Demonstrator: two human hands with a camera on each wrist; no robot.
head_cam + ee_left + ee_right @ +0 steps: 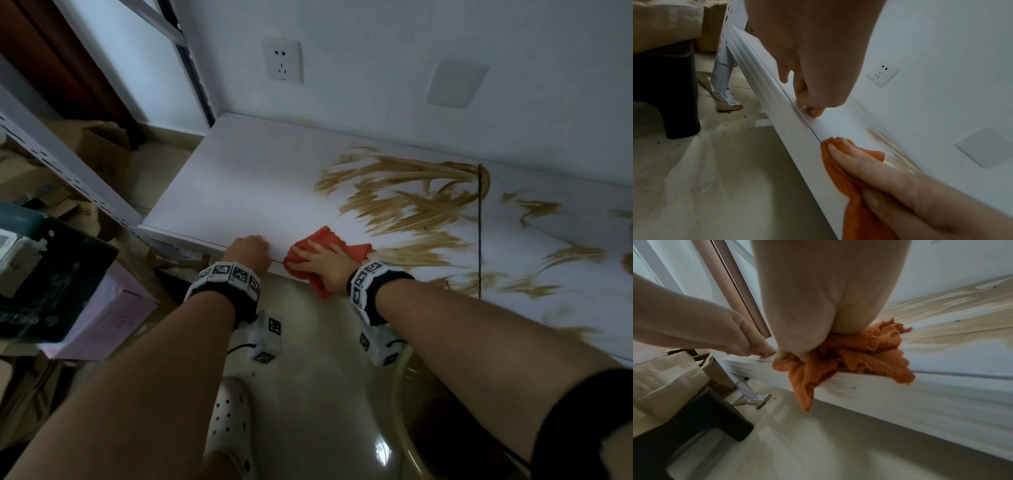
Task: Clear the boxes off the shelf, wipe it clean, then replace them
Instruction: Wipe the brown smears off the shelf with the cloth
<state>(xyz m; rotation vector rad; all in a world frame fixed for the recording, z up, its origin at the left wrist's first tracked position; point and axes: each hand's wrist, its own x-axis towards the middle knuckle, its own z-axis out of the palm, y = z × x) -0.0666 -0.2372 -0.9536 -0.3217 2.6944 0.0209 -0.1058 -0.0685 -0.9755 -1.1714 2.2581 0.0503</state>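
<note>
Shelf (239, 178) white with brown smears (404, 195), right hand (322, 262) pressing flat on orange cloth (356, 248) at front edge, left hand (248, 251) fingers curled, resting on edge just beside it, holding nothing

Left hand (249, 251) curled, right hand (320, 262) flat

Dim, soft indoor light across all three views you recorded.

Your head view bends straight lines at its edges, and a small glare spot shines on the floor (382, 448) near your feet. Your right wrist view is motion-blurred along the shelf (941, 395); the left wrist view is sharper, with your near fingers soft.
</note>
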